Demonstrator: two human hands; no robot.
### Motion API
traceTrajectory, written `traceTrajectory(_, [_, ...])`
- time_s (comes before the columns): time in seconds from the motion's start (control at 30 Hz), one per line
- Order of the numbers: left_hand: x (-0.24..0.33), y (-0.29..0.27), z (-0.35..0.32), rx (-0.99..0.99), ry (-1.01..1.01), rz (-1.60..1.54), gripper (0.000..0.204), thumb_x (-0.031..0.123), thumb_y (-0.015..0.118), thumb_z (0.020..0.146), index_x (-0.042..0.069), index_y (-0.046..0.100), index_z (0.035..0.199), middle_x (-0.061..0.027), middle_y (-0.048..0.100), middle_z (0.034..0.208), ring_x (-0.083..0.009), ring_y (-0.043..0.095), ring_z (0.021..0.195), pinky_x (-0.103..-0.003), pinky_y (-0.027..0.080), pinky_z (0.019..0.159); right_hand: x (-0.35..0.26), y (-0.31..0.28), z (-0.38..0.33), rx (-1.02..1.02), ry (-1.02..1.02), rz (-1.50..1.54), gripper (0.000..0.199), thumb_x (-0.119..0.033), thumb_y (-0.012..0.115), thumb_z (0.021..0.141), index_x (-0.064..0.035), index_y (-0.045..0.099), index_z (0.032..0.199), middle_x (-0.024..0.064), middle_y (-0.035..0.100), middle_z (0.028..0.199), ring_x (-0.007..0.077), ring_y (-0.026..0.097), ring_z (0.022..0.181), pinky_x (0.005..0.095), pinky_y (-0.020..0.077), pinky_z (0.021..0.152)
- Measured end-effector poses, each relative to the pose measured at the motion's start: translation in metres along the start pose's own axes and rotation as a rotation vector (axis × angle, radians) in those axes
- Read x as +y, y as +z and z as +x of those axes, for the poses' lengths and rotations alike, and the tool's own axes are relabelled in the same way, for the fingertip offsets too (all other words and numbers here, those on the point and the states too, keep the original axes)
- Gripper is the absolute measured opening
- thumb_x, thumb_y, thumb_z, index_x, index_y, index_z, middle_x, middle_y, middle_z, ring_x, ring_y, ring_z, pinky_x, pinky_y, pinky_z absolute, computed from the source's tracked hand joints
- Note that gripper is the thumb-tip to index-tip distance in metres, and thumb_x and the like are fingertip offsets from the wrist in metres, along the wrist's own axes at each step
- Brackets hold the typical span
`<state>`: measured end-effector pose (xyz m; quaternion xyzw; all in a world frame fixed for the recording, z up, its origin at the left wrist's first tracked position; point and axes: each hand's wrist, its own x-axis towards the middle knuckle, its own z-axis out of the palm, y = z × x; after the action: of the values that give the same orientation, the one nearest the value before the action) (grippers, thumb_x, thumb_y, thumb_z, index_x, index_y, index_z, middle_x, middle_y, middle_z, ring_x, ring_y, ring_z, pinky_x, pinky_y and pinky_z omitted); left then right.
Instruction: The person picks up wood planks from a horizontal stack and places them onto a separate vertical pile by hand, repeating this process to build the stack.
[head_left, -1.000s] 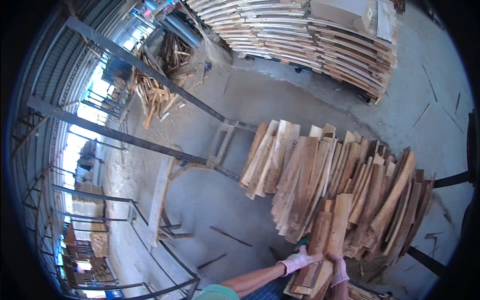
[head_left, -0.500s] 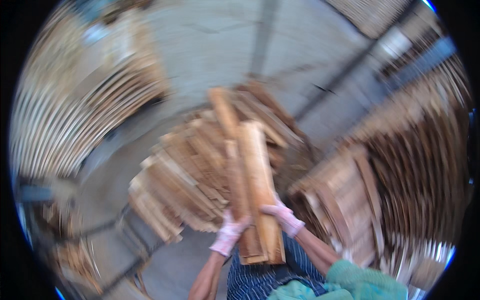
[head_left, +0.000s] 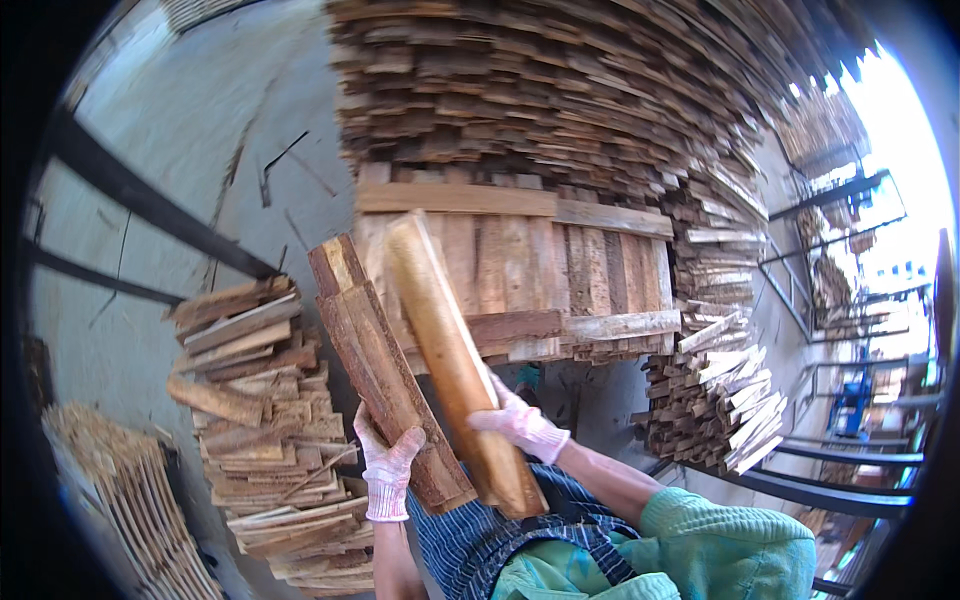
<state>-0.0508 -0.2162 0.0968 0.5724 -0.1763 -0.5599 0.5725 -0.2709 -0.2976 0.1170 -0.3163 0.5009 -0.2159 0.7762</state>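
In white-and-pink gloves, both of my hands hold lengths of rough wood in front of my waist. My left hand (head_left: 388, 462) is closed round the edge of dark, bark-covered wooden boards (head_left: 385, 385); a second piece seems to stick out at their far end. A paler, smooth-faced wooden board (head_left: 440, 335) is gripped by my right hand (head_left: 520, 422) at its lower right side. The boards lean side by side, apart at the far ends and close together near my apron. Beyond them lies a flat-topped stack of boards (head_left: 500, 260) with crosswise slats on it.
A loose pile of wood pieces (head_left: 265, 440) runs along my left. Behind the flat stack rises a large stack of boards (head_left: 530, 90). A smaller pile (head_left: 715, 400) stands to the right, near dark metal frames (head_left: 850, 460). A dark metal bar (head_left: 160, 205) slants across the left.
My view has swung from the fanned-out wood pile to the flat-topped stack. The two lots of wood in my hands have spread apart at their far ends.
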Motion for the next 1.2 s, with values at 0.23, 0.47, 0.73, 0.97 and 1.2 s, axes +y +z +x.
traceTrajectory(0.23, [-0.047,0.158,0.098,-0.101,0.016,0.034,0.096,-0.004,0.083,0.076,0.006,0.021,0.149,-0.0161,0.049,0.133,-0.0265,0.060,0.108,-0.037,0.062,0.080,-0.032,-0.248,-0.050,0.391,-0.147,-0.023,0.099,-0.004,0.076,0.077,-0.0051,0.022,0.160,0.0103,0.053,0.142,0.0188,0.050,0.126,0.0297,0.0418,0.106])
traceTrajectory(0.47, [-0.100,0.260,0.212,0.146,0.116,1.075,0.112,0.029,0.089,0.073,-0.010,0.021,0.152,-0.0311,0.035,0.153,-0.0375,0.038,0.143,-0.040,0.031,0.119,-0.037,-0.487,-0.013,0.542,0.006,-0.268,0.096,-0.016,0.076,0.078,-0.0143,0.026,0.161,0.0171,0.053,0.144,0.0231,0.051,0.130,0.0322,0.0391,0.109])
traceTrajectory(0.73, [-0.119,0.262,0.241,0.195,-0.065,1.350,0.123,0.046,0.085,0.074,-0.012,0.011,0.154,-0.0319,0.024,0.160,-0.0388,0.022,0.151,-0.038,0.018,0.125,0.007,-0.544,0.039,0.863,0.035,-0.963,0.096,-0.035,0.081,0.079,-0.0163,0.027,0.157,0.0285,0.052,0.128,0.0424,0.055,0.120,0.0461,0.0473,0.101])
traceTrajectory(0.97, [-0.130,0.262,0.260,0.147,-0.019,1.424,0.122,0.046,0.085,0.075,-0.014,0.013,0.153,-0.0316,0.022,0.160,-0.0368,0.022,0.151,-0.036,0.018,0.125,-0.067,-0.504,0.088,0.922,0.393,-1.208,0.105,-0.039,0.081,0.077,-0.0195,0.019,0.160,0.0263,0.047,0.127,0.0445,0.054,0.112,0.0505,0.0466,0.098])
traceTrajectory(1.2, [-0.120,0.247,0.254,0.146,-0.082,1.349,0.125,0.054,0.083,0.075,-0.013,0.013,0.154,-0.0312,0.023,0.160,-0.0365,0.023,0.151,-0.036,0.019,0.124,-0.049,-0.472,0.100,0.934,0.086,-1.084,0.090,-0.032,0.082,0.073,-0.0253,0.036,0.150,0.0248,0.051,0.116,0.0442,0.057,0.106,0.0510,0.0498,0.090])
